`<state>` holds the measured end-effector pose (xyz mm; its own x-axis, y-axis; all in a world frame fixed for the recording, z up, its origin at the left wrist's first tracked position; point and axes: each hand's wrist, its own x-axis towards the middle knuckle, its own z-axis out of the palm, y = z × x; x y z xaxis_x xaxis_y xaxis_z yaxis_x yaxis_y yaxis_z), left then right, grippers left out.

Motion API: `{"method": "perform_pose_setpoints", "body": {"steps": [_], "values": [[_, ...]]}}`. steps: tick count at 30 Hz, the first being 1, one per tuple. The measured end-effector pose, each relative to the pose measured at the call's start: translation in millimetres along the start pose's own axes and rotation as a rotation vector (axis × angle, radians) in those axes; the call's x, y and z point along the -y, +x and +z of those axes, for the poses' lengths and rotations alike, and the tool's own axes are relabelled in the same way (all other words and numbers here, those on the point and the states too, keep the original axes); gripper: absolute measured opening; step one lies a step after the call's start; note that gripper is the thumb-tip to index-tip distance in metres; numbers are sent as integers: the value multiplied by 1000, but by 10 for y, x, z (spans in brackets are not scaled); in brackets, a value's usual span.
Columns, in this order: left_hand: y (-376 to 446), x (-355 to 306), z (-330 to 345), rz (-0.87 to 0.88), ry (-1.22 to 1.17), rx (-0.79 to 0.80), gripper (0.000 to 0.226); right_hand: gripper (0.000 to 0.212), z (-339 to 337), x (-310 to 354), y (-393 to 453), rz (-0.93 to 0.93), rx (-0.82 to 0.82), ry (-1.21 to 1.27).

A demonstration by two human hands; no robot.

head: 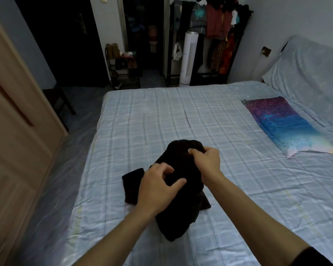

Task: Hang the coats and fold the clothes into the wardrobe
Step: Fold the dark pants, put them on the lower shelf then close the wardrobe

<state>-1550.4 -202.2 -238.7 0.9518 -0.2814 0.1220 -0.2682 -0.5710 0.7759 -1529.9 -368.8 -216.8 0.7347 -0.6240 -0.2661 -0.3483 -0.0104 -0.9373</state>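
Head view showed a black garment (pixel 181 181) bunched on the bed (pixel 238 189). Her left hand (pixel 158 191) pinched its middle with curled fingers. Her right hand (pixel 208 162) gripped its top edge.

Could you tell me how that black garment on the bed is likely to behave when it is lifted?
The black garment will probably flop and sag, since it lies crumpled in soft folds on the bed. It looks light, bunching under both hands, left and right. Loose ends would likely dangle.
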Motion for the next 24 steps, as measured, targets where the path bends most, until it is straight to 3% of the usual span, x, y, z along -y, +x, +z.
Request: {"method": "perform_pose_setpoints", "body": {"steps": [5,7,11,14,18,24], "values": [[-211,184,154,12,116,10,76,13,2,249,29,73,31,163],[-150,200,166,63,154,-54,66,10,7,296,-9,99,57,221],[-6,147,85,128,115,-115,15,8,0,270,-52,119,62,249],[84,35,-35,94,0,-79,7,14,-75,218,-32,113,97,286],[310,-175,-198,-36,-69,-122,17,31,-235,143,-46,-64,261,250],[582,-336,-322,-171,-181,-79,11,79,-437,-183,-144,-452,626,-196]]}}
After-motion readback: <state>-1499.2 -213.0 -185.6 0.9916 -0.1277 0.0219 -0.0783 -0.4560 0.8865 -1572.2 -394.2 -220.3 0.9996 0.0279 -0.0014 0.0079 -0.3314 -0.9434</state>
